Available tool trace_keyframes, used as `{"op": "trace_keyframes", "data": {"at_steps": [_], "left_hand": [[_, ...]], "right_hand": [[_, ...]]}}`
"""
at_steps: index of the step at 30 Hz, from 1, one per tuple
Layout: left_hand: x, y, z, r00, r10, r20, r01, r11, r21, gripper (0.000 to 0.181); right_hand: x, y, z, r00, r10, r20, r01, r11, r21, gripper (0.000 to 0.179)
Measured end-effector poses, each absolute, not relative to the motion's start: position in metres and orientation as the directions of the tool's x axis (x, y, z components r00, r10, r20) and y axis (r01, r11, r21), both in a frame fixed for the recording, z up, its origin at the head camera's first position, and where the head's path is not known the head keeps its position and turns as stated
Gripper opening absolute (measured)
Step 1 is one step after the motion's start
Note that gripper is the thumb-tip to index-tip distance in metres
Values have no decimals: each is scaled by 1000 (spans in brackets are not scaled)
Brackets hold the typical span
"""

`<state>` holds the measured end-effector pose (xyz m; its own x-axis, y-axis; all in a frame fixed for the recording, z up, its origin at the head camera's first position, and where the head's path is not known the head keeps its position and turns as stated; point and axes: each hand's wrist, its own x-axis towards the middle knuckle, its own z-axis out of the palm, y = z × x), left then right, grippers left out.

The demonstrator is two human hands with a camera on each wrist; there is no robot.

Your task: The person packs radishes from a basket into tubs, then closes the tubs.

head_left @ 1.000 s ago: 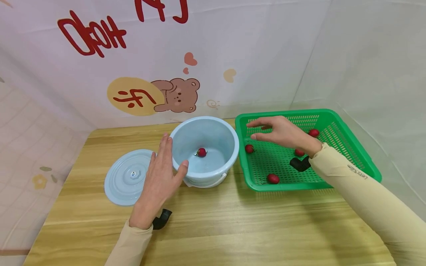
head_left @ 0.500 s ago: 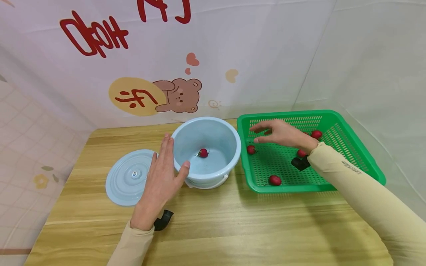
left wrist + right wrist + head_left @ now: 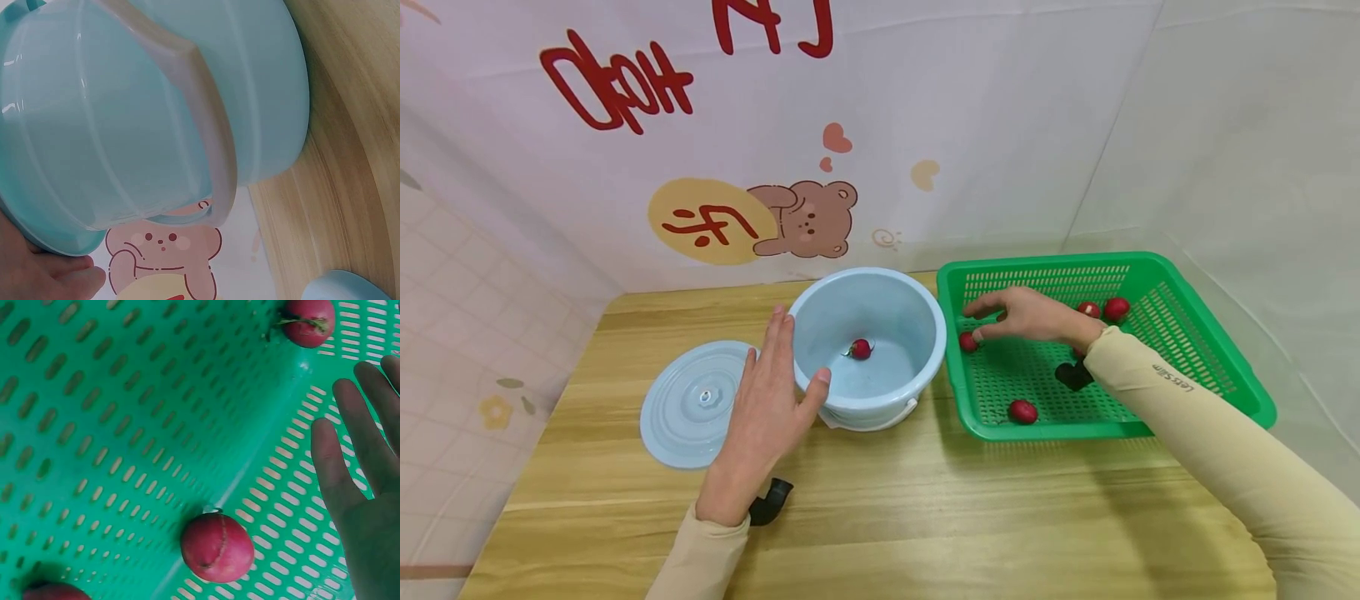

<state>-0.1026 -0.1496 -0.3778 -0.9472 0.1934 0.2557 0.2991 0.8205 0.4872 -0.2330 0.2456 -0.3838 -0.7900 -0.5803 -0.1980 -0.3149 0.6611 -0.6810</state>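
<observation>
My left hand (image 3: 767, 400) rests at the near-left rim of a light blue bucket (image 3: 917, 377), fingers straight. The left wrist view shows its fingertips right at the rim, with the bucket's pale handle (image 3: 215, 137) hanging down the side. One red radish (image 3: 861, 349) lies on the bucket's bottom. My right hand (image 3: 1037, 315) hovers inside a green slotted basket (image 3: 1217, 333), fingers loosely spread and holding nothing. Its thumb overlaps a radish (image 3: 968, 342) by the basket's left wall. Another radish (image 3: 217, 548) shows below the extended fingers in the right wrist view.
A blue lid (image 3: 688, 417) lies flat on the wooden table (image 3: 925, 517), left of the bucket. More radishes sit in the basket, one near its front (image 3: 1023, 411) and one toward the back right (image 3: 1117, 309). Behind stands a white printed cloth (image 3: 1000, 125).
My right hand has come down and slightly left, its thumb now over the radish by the basket's left wall. My left hand has stayed at the bucket's rim.
</observation>
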Motion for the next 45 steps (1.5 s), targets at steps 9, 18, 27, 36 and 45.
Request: {"op": "trace_keyframes", "data": {"at_steps": [9,18,27,36,45], "left_hand": [[-101,-150,-378,-949,188,253,293,821,489,83],[-101,-149,-378,-948,189,256,296,822,487,83],[-102,-150,-378,-949,186,255,293,822,488,83],[-102,-150,-378,-950,184,254,289,825,486,83],[-101,-150,-378,-949,184,257,293,818,494,83]], "right_hand": [[-233,240,-395,-765,-602,-229,-334,675,-658,49],[-234,238,-405,-766,-602,-226,-358,691,-628,44],[-236,235,-412,-769,-598,-227,-370,706,-604,40],[-235,232,-417,-776,-605,-176,-415,702,-579,34],[-233,231,-408,-787,-597,-154,-438,718,-542,30]]}}
